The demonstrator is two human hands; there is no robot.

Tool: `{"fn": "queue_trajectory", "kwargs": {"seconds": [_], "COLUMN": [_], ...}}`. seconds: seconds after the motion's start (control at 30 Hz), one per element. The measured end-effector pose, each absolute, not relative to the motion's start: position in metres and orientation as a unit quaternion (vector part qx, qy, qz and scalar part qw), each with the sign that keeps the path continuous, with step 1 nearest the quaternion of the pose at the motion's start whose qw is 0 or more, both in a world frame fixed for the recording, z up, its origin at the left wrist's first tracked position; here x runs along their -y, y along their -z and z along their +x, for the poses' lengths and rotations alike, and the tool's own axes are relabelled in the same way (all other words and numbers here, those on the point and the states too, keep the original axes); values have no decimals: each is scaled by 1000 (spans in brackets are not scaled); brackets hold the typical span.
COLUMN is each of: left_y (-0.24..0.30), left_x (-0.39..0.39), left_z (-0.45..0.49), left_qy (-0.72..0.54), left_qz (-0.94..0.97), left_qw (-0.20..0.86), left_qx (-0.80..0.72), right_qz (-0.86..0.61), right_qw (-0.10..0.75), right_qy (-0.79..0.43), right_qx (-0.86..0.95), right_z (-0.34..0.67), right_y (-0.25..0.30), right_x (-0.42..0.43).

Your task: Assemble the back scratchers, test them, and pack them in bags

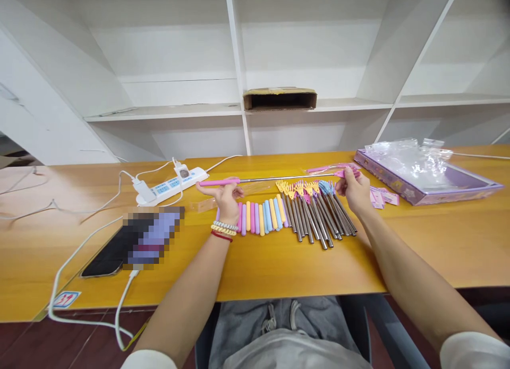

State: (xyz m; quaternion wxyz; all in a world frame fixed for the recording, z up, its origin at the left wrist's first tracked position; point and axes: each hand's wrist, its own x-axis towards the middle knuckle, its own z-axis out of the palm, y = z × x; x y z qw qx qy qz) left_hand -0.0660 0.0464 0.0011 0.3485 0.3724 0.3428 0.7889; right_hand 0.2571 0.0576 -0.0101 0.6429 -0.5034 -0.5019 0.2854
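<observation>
While in both hands [228, 199], pink backscratcher [274, 178].

There is room to slide a hand along the near edge of the table [287, 276], below the metal sticks [316, 225]. The left arm [195, 279] and right arm [406, 268] wall it in. The long pink stick [279, 178] goes from the left hand [229, 200] to the right hand [354, 191] and bars the way back. There is lots of room in front of the purple box [384, 180]. On the left, a dark phone [107, 249], a white cord [126, 289] and the power strip [171, 185] get in the way.
</observation>
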Motion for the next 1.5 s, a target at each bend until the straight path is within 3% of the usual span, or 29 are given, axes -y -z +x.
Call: {"fn": "queue_trajectory", "kwargs": {"seconds": [0.1,0.33,0.5,0.83,1.1,1.27,1.5], "left_y": [8,16,16,19,6,-6,-9], "left_x": [-37,-1,4,1,-16,-13,10], "left_z": [-51,-8,-5,-5,-20,-26,-7], "left_qy": [-756,-577,-508,-509,-608,-421,-195], "left_qz": [416,545,600,613,513,552,642], "left_qw": [375,550,570,564,511,641,656], "left_qx": [-339,-259,-240,-217,-326,-328,-346], "right_qz": [-495,-476,-483,-490,-419,-390,-396], "right_qw": [658,556,554,565,591,625,499], "right_qy": [-267,-299,-296,-305,-460,-438,-386], "right_qx": [501,612,609,591,513,515,667], "right_z": [241,191,187,187,203,216,195], "right_y": [11,23,27,34,28,12,3], "right_x": [-52,-33,-33,-38,-49,-43,-17]}}
